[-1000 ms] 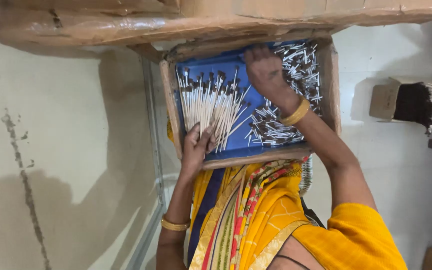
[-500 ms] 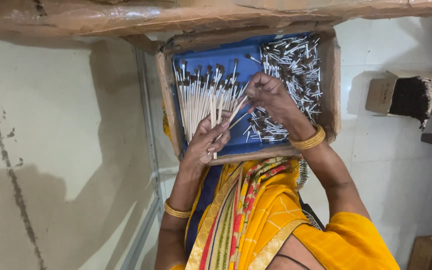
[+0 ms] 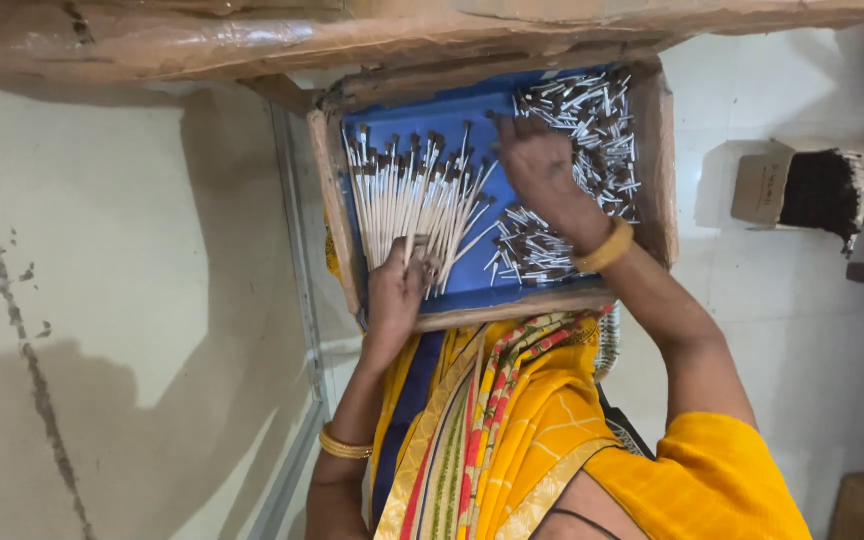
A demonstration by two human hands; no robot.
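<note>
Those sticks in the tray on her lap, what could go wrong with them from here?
The left hand pinches only the bottom ends of a fanned bunch of sticks; some already splay sideways, so a few could slip out and mix with the loose pile that the right hand rests on. The tray sits on her lap, not on a table, so a knee shift might tip it and spill sticks.

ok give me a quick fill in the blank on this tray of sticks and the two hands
1. The tray is lined with ____ paper.
2. The left hand holds a bunch of sticks whose tips are ____ in colour.
3. The right hand rests on the loose pile with a ____ bangle at its wrist.

Missing words: blue; brown; gold
</note>
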